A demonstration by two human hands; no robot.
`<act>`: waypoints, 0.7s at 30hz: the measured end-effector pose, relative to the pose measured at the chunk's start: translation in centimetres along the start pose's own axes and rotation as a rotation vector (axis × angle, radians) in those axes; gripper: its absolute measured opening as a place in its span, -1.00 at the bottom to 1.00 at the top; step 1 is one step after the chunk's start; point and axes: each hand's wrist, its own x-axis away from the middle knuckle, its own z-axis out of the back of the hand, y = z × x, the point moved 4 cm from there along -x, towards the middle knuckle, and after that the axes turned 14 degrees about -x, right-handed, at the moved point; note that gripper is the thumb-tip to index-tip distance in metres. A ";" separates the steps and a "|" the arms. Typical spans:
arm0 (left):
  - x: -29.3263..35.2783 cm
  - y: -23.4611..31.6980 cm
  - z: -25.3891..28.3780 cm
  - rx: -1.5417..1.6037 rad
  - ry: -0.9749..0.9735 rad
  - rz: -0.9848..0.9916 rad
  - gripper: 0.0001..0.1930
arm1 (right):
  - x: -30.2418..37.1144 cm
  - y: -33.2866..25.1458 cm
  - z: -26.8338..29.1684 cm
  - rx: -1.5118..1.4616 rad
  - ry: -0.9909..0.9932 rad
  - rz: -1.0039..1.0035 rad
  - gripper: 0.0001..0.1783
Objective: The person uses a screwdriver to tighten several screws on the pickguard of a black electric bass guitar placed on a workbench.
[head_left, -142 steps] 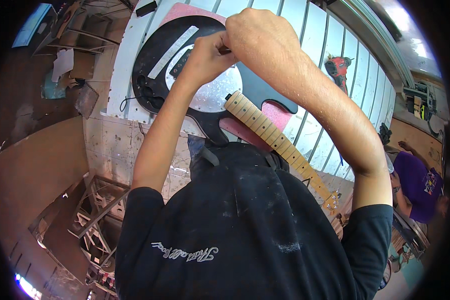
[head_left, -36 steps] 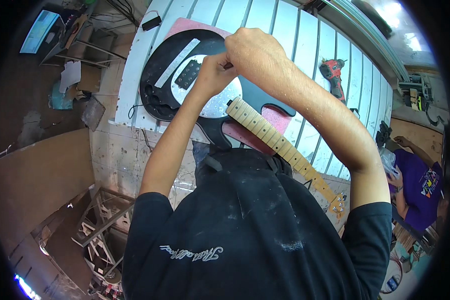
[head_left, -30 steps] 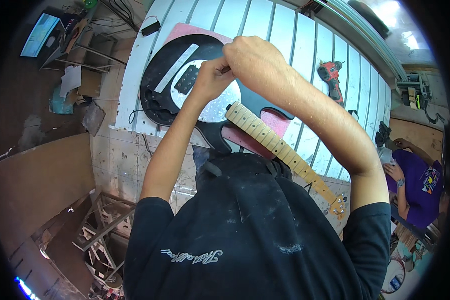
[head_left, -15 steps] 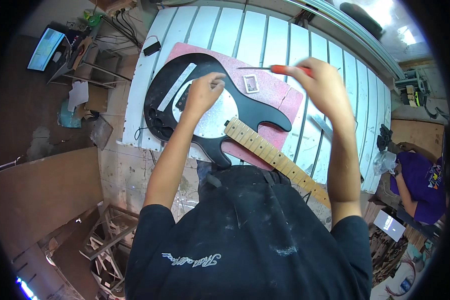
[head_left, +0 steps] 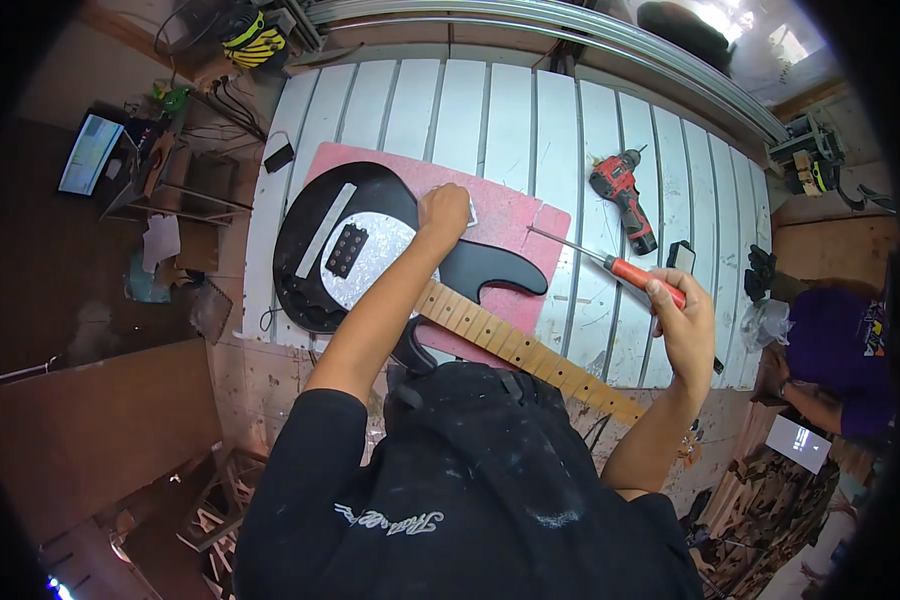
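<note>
A black electric guitar body (head_left: pixel 480 268) with a pale fretted neck (head_left: pixel 520 350) lies on a pink mat (head_left: pixel 515 212). On the body are a white pearly pickguard (head_left: pixel 378 243), a black pickup (head_left: pixel 346 250) and a light ruler-like strip (head_left: pixel 326 230). My left hand (head_left: pixel 444 212) is closed at the body's far edge, on a small white rectangular frame (head_left: pixel 473 214) that it mostly covers. To the right, my right hand (head_left: pixel 684 320) grips a screwdriver (head_left: pixel 630 274) by its red handle. The shaft points up and left over the mat's right edge, apart from the guitar.
A red and black cordless drill (head_left: pixel 625 200) lies on the white slatted table (head_left: pixel 510 110). Beside it is a dark rectangular object (head_left: pixel 680 257). A small black box (head_left: pixel 279 157) sits at the table's left edge. A person in purple (head_left: pixel 835 350) is at the far right.
My left hand has moved off the pickguard area and onto the white frame. My right hand has come nearer and rightward with the screwdriver. The view has shifted, and the drill now shows.
</note>
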 end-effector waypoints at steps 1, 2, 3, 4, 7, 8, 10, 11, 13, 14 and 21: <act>0.0 0.2 -0.1 -0.007 0.001 -0.011 -0.88 | 0.1 0.4 0.3 -0.019 0.009 0.010 -0.69; -0.1 0.3 -0.1 -0.011 0.004 -0.008 -0.88 | 0.2 0.6 0.5 -0.037 0.016 0.020 -0.69; -0.2 0.4 -0.2 -0.009 -0.024 0.006 -0.88 | 0.2 0.5 0.7 -0.037 0.017 0.012 -0.67; -0.3 0.5 -0.3 -0.006 -0.051 0.021 -0.89 | 0.2 0.6 0.8 -0.038 0.013 0.017 -0.67; 0.0 0.8 -0.2 0.006 -0.014 0.013 -0.88 | -0.3 0.6 0.7 -0.043 0.023 -0.024 -0.67; 0.2 0.9 -0.2 0.006 -0.009 0.019 -0.88 | -0.4 0.5 0.5 -0.042 0.018 -0.018 -0.67; 0.5 0.7 -0.6 0.027 -0.033 0.061 -0.87 | -0.6 0.1 -0.2 -0.044 0.019 -0.011 -0.67; 0.5 0.7 -0.7 0.028 -0.027 0.068 -0.87 | -0.7 -0.3 -0.6 -0.044 0.021 0.003 -0.67; 0.5 0.5 -0.9 0.050 -0.010 0.088 -0.88 | -0.9 -0.9 -1.2 -0.040 0.004 0.019 -0.66; 0.6 0.4 -0.8 0.051 -0.006 0.095 -0.88 | -0.9 -1.1 -1.5 -0.039 -0.010 0.027 -0.66; 0.9 0.2 0.1 0.025 -0.007 0.042 -0.88 | -0.6 -1.0 -2.0 -0.052 -0.040 0.035 -0.65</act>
